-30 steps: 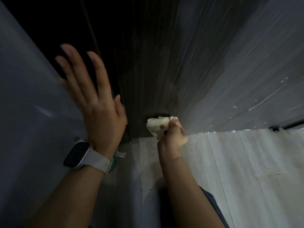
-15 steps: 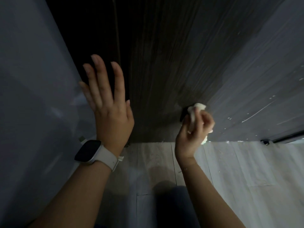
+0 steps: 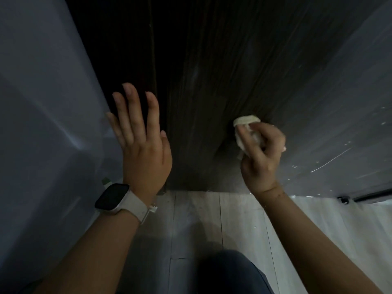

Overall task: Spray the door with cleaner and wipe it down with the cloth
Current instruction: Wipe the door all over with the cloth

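Note:
A dark wood-grain door (image 3: 222,66) fills the upper middle of the head view, seen from above down to the floor. My right hand (image 3: 262,153) grips a bunched cream cloth (image 3: 246,124) and holds it against the lower part of the door. My left hand (image 3: 141,139), with a white smartwatch on the wrist, has straight spread fingers laid flat by the door's left edge, next to the grey wall. White droplets and a streak mark the door's lower right. No spray bottle can be made out for certain.
A pale grey wall (image 3: 38,124) stands close on the left. Light wood-plank floor (image 3: 212,219) lies below the door. A black doorstop or track (image 3: 343,199) sits at the door's bottom right. My dark-clad knee (image 3: 229,272) shows at the bottom.
My right hand with the cloth has gone up and to the right along the lower door. The view has shifted, so my left hand sits more central; it stays flat and spread.

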`<state>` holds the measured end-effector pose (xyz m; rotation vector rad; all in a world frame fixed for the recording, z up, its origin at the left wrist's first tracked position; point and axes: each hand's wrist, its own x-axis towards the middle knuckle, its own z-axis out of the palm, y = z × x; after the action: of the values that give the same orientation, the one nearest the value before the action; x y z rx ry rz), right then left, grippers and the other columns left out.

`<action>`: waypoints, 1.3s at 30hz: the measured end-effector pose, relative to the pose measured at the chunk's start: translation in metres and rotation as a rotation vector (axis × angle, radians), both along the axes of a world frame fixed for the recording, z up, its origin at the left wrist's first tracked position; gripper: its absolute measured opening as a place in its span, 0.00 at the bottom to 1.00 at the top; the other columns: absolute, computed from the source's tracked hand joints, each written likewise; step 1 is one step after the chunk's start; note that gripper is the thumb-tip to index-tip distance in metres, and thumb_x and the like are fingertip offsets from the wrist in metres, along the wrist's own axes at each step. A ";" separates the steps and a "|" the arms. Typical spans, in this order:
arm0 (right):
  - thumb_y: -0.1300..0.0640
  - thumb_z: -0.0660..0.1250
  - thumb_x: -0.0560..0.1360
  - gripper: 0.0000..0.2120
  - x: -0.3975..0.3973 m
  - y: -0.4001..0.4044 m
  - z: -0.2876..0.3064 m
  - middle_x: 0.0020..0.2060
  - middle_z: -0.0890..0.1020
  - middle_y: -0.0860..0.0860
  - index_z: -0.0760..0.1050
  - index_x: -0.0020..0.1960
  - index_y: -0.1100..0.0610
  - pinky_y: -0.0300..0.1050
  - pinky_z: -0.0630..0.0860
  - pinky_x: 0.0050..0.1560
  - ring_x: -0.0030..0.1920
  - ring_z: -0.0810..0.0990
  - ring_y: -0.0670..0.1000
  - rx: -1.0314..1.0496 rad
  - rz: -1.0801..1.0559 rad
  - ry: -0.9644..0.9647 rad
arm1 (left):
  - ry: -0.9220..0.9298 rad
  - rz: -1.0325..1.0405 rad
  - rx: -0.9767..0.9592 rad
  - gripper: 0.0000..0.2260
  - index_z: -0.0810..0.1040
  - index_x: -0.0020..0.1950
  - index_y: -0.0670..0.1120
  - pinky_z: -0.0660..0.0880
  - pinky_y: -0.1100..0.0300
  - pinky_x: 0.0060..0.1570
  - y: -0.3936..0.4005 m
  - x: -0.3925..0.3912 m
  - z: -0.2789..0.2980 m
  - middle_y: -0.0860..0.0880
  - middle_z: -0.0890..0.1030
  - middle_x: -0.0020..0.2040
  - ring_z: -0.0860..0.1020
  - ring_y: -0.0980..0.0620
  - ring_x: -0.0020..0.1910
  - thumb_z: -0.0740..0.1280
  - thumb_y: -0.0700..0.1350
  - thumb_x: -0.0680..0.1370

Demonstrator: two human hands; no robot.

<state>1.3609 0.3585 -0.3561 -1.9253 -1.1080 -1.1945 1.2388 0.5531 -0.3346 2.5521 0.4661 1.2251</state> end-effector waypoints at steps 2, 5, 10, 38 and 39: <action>0.65 0.67 0.77 0.11 -0.002 0.008 -0.025 0.54 0.73 0.60 0.77 0.58 0.63 0.54 0.72 0.54 0.54 0.73 0.58 -0.134 0.064 0.093 | 0.018 -0.018 0.016 0.36 0.48 0.78 0.42 0.35 0.48 0.75 0.002 -0.003 0.001 0.36 0.43 0.75 0.43 0.34 0.75 0.65 0.33 0.77; 0.53 0.60 0.81 0.13 -0.015 0.007 -0.081 0.55 0.79 0.57 0.79 0.60 0.57 0.57 0.77 0.56 0.56 0.74 0.53 -0.565 0.181 0.448 | 0.050 -0.025 0.023 0.35 0.47 0.79 0.42 0.38 0.48 0.76 0.005 -0.009 0.003 0.37 0.43 0.77 0.40 0.39 0.78 0.64 0.34 0.78; 0.51 0.59 0.78 0.16 -0.017 0.008 -0.061 0.57 0.74 0.52 0.72 0.64 0.54 0.51 0.74 0.56 0.56 0.73 0.51 -0.649 0.202 0.312 | 0.068 0.032 0.123 0.31 0.49 0.80 0.46 0.50 0.42 0.76 0.012 -0.018 0.001 0.41 0.47 0.78 0.44 0.45 0.78 0.63 0.41 0.82; 0.61 0.64 0.78 0.13 -0.038 0.082 -0.015 0.54 0.78 0.57 0.79 0.61 0.62 0.52 0.75 0.49 0.53 0.73 0.56 -0.573 0.254 0.031 | 0.136 0.010 0.197 0.54 0.38 0.80 0.49 0.49 0.45 0.77 0.027 -0.025 -0.001 0.52 0.35 0.79 0.40 0.50 0.79 0.76 0.37 0.70; 0.62 0.65 0.78 0.12 -0.038 0.082 -0.011 0.53 0.78 0.57 0.79 0.60 0.62 0.52 0.75 0.49 0.52 0.73 0.56 -0.582 0.260 0.035 | 0.135 0.011 0.199 0.53 0.38 0.80 0.49 0.49 0.45 0.77 0.026 -0.024 -0.001 0.51 0.34 0.79 0.40 0.50 0.79 0.76 0.37 0.70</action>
<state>1.3229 0.4401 -0.3674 -2.1072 -1.7678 -0.7402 1.2147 0.5793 -0.3352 2.8172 0.4056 1.1604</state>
